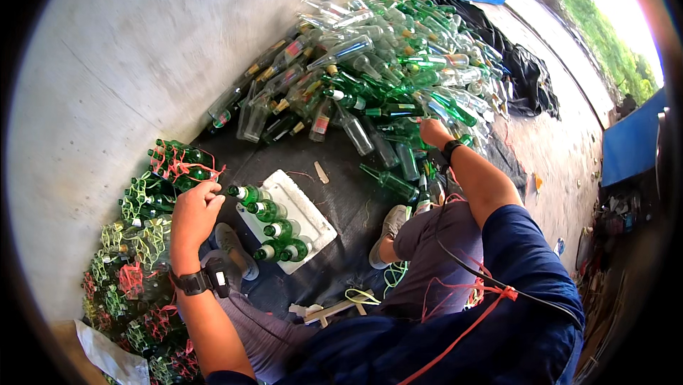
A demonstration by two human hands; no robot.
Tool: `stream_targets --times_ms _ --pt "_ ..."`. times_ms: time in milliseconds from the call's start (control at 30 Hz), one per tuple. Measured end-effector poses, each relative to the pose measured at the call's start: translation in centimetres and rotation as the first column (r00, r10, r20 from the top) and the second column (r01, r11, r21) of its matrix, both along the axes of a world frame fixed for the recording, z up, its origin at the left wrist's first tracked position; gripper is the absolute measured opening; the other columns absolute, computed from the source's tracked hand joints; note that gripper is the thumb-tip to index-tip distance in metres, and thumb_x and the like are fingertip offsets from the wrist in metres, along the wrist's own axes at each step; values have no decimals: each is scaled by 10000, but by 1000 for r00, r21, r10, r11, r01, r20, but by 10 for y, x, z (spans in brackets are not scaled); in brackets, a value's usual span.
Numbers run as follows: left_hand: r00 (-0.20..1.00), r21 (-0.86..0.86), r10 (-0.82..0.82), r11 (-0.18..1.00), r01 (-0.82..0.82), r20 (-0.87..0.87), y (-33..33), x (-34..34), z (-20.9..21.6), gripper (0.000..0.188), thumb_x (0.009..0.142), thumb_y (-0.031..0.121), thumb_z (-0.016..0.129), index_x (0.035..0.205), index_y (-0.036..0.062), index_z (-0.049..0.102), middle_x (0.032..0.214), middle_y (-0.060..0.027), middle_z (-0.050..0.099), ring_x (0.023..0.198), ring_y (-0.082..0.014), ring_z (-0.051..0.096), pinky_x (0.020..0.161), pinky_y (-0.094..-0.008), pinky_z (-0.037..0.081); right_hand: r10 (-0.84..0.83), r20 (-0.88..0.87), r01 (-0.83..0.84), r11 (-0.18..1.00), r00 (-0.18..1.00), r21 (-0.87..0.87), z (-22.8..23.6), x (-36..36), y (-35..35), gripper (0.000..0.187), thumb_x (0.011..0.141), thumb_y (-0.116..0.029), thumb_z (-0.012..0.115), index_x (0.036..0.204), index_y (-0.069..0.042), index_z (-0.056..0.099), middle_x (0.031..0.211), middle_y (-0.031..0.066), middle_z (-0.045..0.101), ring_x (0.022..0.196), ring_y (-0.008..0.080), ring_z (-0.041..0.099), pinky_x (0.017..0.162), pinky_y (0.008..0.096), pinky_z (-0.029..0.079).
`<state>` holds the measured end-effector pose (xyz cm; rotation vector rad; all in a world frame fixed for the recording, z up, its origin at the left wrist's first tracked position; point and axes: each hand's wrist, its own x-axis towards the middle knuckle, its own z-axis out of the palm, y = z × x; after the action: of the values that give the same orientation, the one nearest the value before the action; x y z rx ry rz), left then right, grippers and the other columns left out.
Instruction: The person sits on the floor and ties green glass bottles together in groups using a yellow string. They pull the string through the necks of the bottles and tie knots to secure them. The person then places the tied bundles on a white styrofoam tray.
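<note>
— What do we see, biggest first?
— A heap of glass bottles (384, 65); our right hand (432, 131) reaches into it, grip unclear.
— And our left hand (193, 209)?
— Closed on a green bottle (247, 193) over the white tray (313, 218).

My left hand (193, 213) rests on a green bottle (244, 193) at the white tray (313, 216), centre-left of frame. My right hand (432, 131) reaches into the bottle heap (370, 65) at upper centre. Tied bundles (139, 243) stack lower left.

Left hand (196, 209) curled; right hand (432, 131) outstretched.
</note>
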<state>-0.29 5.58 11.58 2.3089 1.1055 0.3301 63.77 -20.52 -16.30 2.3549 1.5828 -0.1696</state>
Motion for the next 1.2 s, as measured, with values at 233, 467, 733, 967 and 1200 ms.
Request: stream_targets --times_ms 233,467,733,967,1200 --pt "997 -15 36 999 -37 -62 10 7 -3 246 874 78 739 1103 -10 721 850 -161 749 733 -260 721 688 -356 548 -325 -116 327 945 939 2 16 -34 3 324 932 -162 574 1234 -89 664 1194 176 700 1168 386 651 960 500 533" --pt "996 -7 12 1000 -12 -88 11 27 -4 239 873 71 737 1095 -15 718 863 -164 750 746 -272 724 691 -364 551 -289 123 288 957 949 22 -33 -40 -3 409 850 -221 726 1222 -84 630 1230 116 643 1234 308 580 1004 463 453" --pt "997 21 19 1000 -17 -80 14 27 -7 231 869 71 738 1082 -17 719 886 -179 750 776 -314 730 710 -384 554 -247 208 253 967 946 -2 -54 -37 -3 428 785 -205 769 1181 -89 657 1203 99 645 1195 293 586 1023 481 421" --pt "998 50 42 998 -40 -43 13 17 -4 242 883 139 736 1092 18 725 940 -174 761 851 -340 738 754 -421 568 -350 -15 349 936 937 -35 5 -53 -6 792 608 -396 912 1268 -56 636 1329 137 598 1296 339 545 1027 523 465" --pt "986 77 39 996 -52 165 20 17 -1 279 933 186 735 1166 34 718 946 -142 786 829 -208 765 734 -337 577 -180 -275 262 918 944 298 146 -116 48 810 638 -351 850 1296 38 583 1235 254 630 1198 416 606 1038 469 504"
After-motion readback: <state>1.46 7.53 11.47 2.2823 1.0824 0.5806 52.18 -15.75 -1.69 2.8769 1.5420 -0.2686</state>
